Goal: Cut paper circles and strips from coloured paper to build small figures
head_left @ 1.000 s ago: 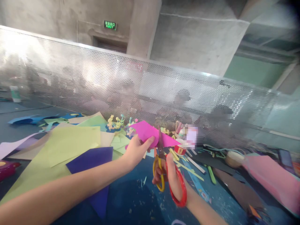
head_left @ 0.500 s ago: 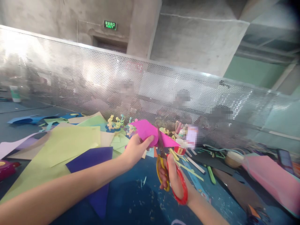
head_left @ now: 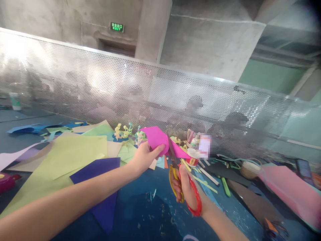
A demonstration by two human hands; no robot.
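Observation:
A bright pink sheet (head_left: 156, 136), paper or thin foam, is held up over the table, pinched between the thumb and fingers of my left hand (head_left: 147, 154). My right hand (head_left: 184, 185) has its thumb and fingers through the scissors' red and yellow handles. The blades of the scissors (head_left: 172, 152) cross the pink sheet just right of my left thumb, with a pointed flap of it sticking out to the right. Behind the sheet stand small yellow and green curled figures (head_left: 121, 131).
Light green sheets (head_left: 80, 154) and a dark blue sheet (head_left: 100, 170) lie on the left. Right of the scissors are a red-and-white tub (head_left: 192, 160), a green stick (head_left: 225, 187), a pink sheet (head_left: 291, 190) and a phone (head_left: 304, 171). A perforated metal screen (head_left: 160, 87) stands behind, with people beyond.
The scissors' handles have come slightly closer together, and the blades have closed a little on the pink sheet. My left hand keeps its pinch in nearly the same place.

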